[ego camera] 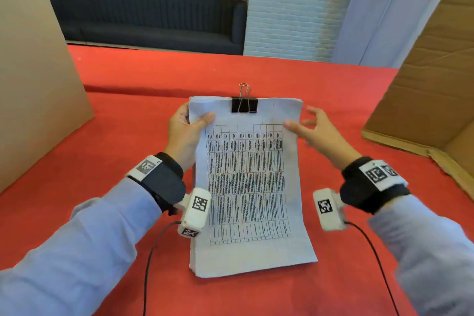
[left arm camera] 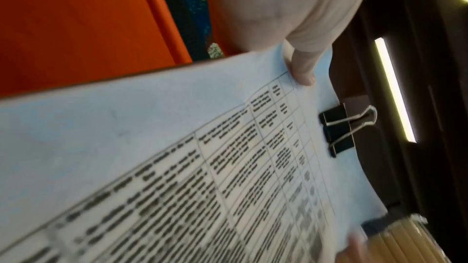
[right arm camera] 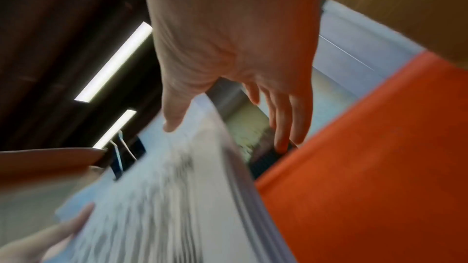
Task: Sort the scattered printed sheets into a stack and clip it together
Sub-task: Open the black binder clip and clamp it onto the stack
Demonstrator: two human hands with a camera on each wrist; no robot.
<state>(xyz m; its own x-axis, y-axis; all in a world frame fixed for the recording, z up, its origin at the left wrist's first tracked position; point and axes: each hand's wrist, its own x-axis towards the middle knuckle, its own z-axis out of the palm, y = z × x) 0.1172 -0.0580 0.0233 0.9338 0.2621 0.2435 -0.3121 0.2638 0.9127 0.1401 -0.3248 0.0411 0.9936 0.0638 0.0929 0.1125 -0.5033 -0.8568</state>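
Item: stack of printed sheets (ego camera: 250, 187), edges gathered, top page a printed table. Position: tilted up over the red desk (ego camera: 333, 84), lower edge at or near the cloth, which cannot be told.
Fastening: black binder clip (ego camera: 244, 104) seated on the middle of the top edge, wire handles standing up.
Left hand (ego camera: 185, 133): pinches the upper left corner, thumb on the page.
Right hand (ego camera: 320, 131): fingers spread, thumb tip at the right edge, gripping nothing.
Status: no loose sheets in view; sorting and clipping judged done. Remaining: lay the stack down.
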